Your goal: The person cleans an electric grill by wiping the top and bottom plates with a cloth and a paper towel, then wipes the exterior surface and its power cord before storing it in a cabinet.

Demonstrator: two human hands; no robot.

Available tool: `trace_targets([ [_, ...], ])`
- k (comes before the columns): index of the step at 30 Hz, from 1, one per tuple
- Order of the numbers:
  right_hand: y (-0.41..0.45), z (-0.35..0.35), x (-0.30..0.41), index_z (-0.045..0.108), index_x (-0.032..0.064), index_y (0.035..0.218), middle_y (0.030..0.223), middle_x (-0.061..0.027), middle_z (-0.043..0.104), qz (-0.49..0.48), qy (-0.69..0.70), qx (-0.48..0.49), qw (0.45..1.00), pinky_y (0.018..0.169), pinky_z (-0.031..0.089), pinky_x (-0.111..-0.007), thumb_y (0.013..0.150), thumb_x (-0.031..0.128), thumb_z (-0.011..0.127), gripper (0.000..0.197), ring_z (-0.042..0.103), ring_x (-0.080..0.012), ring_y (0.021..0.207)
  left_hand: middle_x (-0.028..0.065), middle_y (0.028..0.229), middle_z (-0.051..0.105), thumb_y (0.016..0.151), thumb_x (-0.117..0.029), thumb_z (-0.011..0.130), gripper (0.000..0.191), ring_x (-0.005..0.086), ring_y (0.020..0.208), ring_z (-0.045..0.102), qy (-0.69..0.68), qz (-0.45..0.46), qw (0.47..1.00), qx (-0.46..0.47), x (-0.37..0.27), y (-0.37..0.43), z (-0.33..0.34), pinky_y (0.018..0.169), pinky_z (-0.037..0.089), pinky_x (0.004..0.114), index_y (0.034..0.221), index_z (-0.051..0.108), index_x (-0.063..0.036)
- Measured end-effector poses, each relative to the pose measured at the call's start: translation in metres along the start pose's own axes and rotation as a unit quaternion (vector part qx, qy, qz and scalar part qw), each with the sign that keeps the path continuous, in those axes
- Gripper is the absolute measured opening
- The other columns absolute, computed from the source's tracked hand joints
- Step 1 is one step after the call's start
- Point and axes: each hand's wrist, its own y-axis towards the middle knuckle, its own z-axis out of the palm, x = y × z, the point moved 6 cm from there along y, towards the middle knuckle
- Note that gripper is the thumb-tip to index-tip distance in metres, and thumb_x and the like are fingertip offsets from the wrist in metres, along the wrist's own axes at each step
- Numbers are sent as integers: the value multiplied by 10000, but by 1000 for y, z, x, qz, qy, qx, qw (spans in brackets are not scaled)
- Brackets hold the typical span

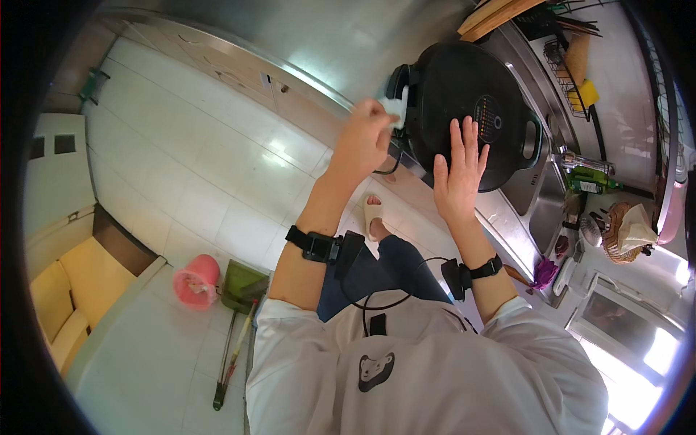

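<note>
A round black electric griddle (448, 81), its lid down, sits over the steel counter and the sink's edge. My left hand (370, 130) pinches a white wipe or tissue (396, 109) against the hinge side of the appliance. Flat on the lid rests my right hand (462, 168), fingers spread, just below the printed dial (489, 119). A loop handle (533, 138) sticks out on the griddle's right side. From beneath its left side a black cord (396, 163) hangs at the counter edge.
Wooden boards (497, 16) stand behind the griddle. To the right are a steel sink (545, 209), a green detergent bottle (590, 182), a wire rack with a yellow sponge (587, 95) and a wicker basket (617, 244). A pink bin (196, 283) and a green dustpan (242, 285) are on the floor.
</note>
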Motion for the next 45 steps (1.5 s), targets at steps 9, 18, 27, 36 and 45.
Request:
trace_targets([
  [9, 4, 9, 0, 384, 83, 1441, 1531, -152, 291, -9, -1, -12, 1000, 1149, 116, -545, 846, 161, 519, 615, 230, -320, 1435, 104, 968, 543, 765, 22, 618, 316, 301, 948, 525, 115, 24, 991, -60, 5, 55, 12, 811, 456, 366, 1060, 692, -62],
  [18, 4, 8, 0, 395, 77, 1433, 1527, -154, 302, -9, -3, -23, 1000, 1153, 122, -528, 843, 152, 502, 605, 244, -322, 1431, 94, 958, 526, 765, 4, 621, 309, 302, 930, 507, 29, 30, 993, -114, 9, 45, 4, 789, 461, 380, 1057, 691, -67],
  [27, 6, 10, -2, 413, 94, 1424, 1516, -146, 327, -1, 1, -31, 1000, 1158, 121, -523, 861, 206, 486, 578, 253, -318, 1428, 80, 995, 527, 759, 6, 620, 271, 308, 947, 498, 86, 42, 995, -19, 13, 45, 16, 810, 436, 391, 1000, 709, -80],
  [36, 5, 12, 1, 429, 105, 1413, 1505, -144, 347, -2, -10, -46, 999, 1160, 129, -521, 852, 226, 477, 576, 276, -314, 1418, 63, 943, 503, 714, 27, 587, 311, 276, 957, 480, 11, 21, 1000, -15, 7, 4, 10, 786, 409, 377, 947, 735, -114],
  [45, 5, 11, 1, 430, 118, 1414, 1504, -137, 352, 0, -17, -48, 999, 1161, 137, -515, 862, 243, 454, 567, 284, -309, 1414, 87, 1029, 572, 882, -30, 537, 268, 242, 944, 552, -200, -85, 975, -51, 23, -29, -4, 817, 463, 349, 1115, 668, -45],
])
